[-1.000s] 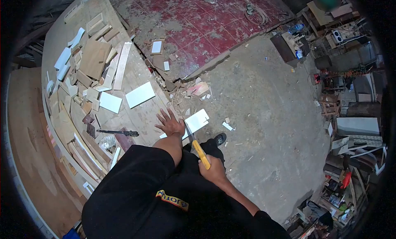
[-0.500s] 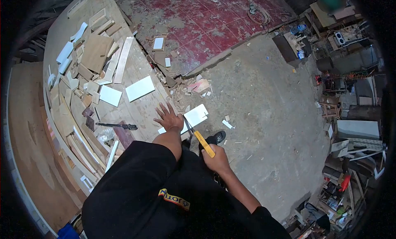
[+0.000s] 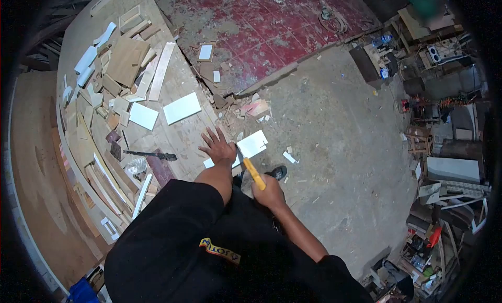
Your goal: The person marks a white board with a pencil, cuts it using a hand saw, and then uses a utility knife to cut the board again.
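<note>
A broad wooden workbench (image 3: 178, 136) swept in a curve down the left of the frame, and it was crowded. Wood offcuts (image 3: 125, 57) sat heaped at upper left, with two white panels (image 3: 182, 107) flat toward the middle. A dark turned spindle (image 3: 150, 155) lay at centre left. At the bench's right edge a white board (image 3: 252, 144) jutted out over the concrete floor (image 3: 340, 136), itself littered with chips.

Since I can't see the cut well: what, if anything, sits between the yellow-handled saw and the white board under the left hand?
Nothing visible. The right hand grips the yellow-handled saw, whose blade meets the white board right beside the left hand, which presses the board on the workbench edge. Scraps lie farther left, clear of the cut.
</note>
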